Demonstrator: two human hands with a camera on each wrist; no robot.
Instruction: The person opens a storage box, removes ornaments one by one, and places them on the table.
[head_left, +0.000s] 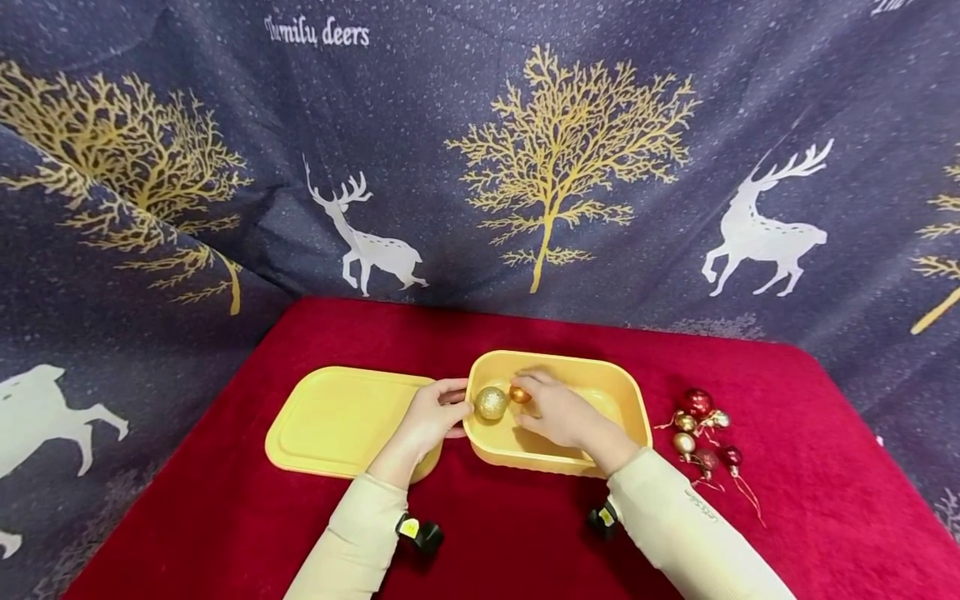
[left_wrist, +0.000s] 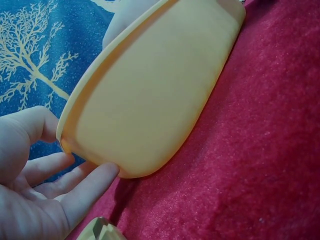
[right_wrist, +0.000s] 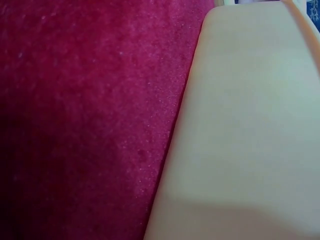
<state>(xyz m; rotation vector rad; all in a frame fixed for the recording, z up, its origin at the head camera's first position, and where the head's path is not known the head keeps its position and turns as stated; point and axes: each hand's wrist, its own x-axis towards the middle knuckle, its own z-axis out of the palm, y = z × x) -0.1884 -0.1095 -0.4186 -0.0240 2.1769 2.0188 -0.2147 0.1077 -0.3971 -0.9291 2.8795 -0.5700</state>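
You face a dark navy fabric backdrop (head_left: 480, 125) printed with golden trees and white deer, draped behind a table under crimson velvet cloth (head_left: 525, 533).

The right hand (head_left: 564, 414) covers part of the orange ball (head_left: 519, 394), so the grip cannot be told. In the right wrist view the box (right_wrist: 250, 130) is cut off by the edges (no hand shows there). The baubles (head_left: 705, 433) are too small to count.
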